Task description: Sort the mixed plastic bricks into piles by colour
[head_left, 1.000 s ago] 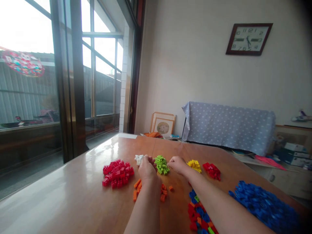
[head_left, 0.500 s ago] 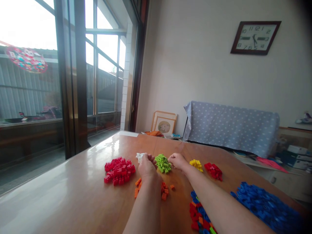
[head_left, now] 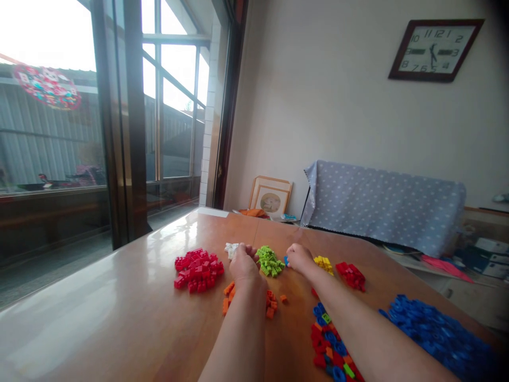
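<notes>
Beside the green block pile (head_left: 270, 261), on its left, is my left hand (head_left: 244, 263). Its fingers are curled in, and what they hold, if anything, is hidden. Just behind that hand lie a few white pieces (head_left: 231, 249). To the right of the green pile, my right hand (head_left: 300, 258) is closed in a pinch, with a small blue block (head_left: 286, 260) at its fingertips. Orange blocks (head_left: 271, 305) lie near my left forearm, which partly covers them. A yellow pile (head_left: 324, 264) sits behind my right wrist.
On the wooden table (head_left: 131, 318) are a pinkish-red pile (head_left: 199, 270) at left, a red pile (head_left: 350, 276), a large blue heap (head_left: 433, 334) at right and a mixed-colour pile (head_left: 329, 347) beside my right forearm. Behind stands something under a polka-dot cloth (head_left: 382, 204).
My right hand has moved slightly right, away from the green pile, and a blue block now shows at its fingertips. The left hand stays beside the green pile. The view has shifted a little.
</notes>
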`<state>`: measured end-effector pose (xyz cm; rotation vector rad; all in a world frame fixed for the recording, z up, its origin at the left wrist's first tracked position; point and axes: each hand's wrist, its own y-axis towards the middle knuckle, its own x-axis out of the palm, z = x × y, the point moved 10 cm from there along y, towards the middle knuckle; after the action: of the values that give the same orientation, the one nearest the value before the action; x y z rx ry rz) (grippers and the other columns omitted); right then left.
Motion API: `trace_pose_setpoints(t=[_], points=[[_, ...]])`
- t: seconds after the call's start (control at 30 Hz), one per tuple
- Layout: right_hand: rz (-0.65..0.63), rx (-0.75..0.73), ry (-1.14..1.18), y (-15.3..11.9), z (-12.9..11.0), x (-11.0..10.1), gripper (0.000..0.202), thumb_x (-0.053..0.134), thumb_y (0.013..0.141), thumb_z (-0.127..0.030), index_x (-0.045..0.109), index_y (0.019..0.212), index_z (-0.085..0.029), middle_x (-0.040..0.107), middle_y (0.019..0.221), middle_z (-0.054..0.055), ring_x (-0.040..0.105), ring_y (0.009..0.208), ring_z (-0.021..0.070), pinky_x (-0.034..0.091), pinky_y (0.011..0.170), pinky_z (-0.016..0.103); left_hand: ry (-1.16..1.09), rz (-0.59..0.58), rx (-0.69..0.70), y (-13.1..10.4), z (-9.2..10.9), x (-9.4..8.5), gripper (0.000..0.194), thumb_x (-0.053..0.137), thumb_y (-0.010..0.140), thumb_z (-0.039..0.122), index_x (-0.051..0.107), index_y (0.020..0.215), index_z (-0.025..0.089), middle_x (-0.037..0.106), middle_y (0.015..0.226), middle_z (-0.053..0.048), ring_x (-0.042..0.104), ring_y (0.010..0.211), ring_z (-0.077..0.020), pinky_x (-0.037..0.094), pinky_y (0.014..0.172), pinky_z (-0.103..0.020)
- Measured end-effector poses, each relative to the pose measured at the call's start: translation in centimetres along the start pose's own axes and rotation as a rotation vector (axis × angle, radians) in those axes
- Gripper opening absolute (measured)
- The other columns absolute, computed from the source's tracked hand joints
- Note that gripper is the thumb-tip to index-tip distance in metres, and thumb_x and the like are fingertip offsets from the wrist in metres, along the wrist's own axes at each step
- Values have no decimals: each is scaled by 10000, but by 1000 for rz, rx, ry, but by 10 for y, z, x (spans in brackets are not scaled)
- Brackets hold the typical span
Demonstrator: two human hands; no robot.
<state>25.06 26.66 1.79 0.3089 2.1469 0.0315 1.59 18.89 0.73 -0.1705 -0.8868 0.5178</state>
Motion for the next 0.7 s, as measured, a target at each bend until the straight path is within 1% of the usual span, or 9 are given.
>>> trace_pose_setpoints(t=[0.1, 0.17, 0.3, 0.37, 0.53, 0.7], points=[[6, 20, -35, -4, 8, 0, 116, 582, 802, -187, 697, 811, -194, 736, 755, 57, 678, 717, 177, 435, 638, 225, -4, 4, -5, -1, -1, 0, 193, 624, 709, 332, 628, 790, 158, 635, 693, -5, 520, 510, -87, 351, 489, -212], [0, 22, -49, -7, 10, 4, 140, 574, 792, -168, 706, 827, -200, 740, 769, 55, 678, 759, 183, 435, 659, 229, -7, 5, -8, -2, -1, 0, 193, 627, 711, 336, 624, 784, 157, 636, 692, -6, 522, 511, -88, 355, 493, -215], [-15, 10, -48, -10, 8, 12, 249, 597, 741, -138, 722, 945, -207, 754, 927, 56, 668, 889, 198, 440, 707, 230, -13, 4, -6, -3, 2, 0, 181, 620, 727, 337, 611, 776, 162, 631, 691, -1, 511, 508, -82, 350, 491, -213], [-21, -4, -32, -10, 5, 15, 288, 599, 737, -135, 720, 990, -203, 747, 994, 63, 659, 935, 201, 442, 728, 229, -15, 5, -4, -3, 3, 0, 175, 611, 735, 336, 604, 775, 166, 628, 693, 3, 506, 504, -80, 348, 487, -212], [-21, -22, 19, -9, 3, 18, 248, 593, 756, -152, 717, 963, -206, 742, 965, 59, 653, 915, 197, 445, 753, 239, -19, 6, 12, 1, 5, -1, 164, 609, 730, 327, 592, 778, 171, 626, 703, 8, 521, 511, -81, 340, 476, -207], [8, 1, 91, -5, 9, 22, 273, 595, 747, -146, 708, 989, -202, 738, 957, 69, 653, 917, 210, 455, 769, 258, -23, -6, 30, 3, 7, 0, 199, 609, 738, 362, 592, 793, 172, 635, 713, -2, 535, 522, -86, 343, 477, -206]])
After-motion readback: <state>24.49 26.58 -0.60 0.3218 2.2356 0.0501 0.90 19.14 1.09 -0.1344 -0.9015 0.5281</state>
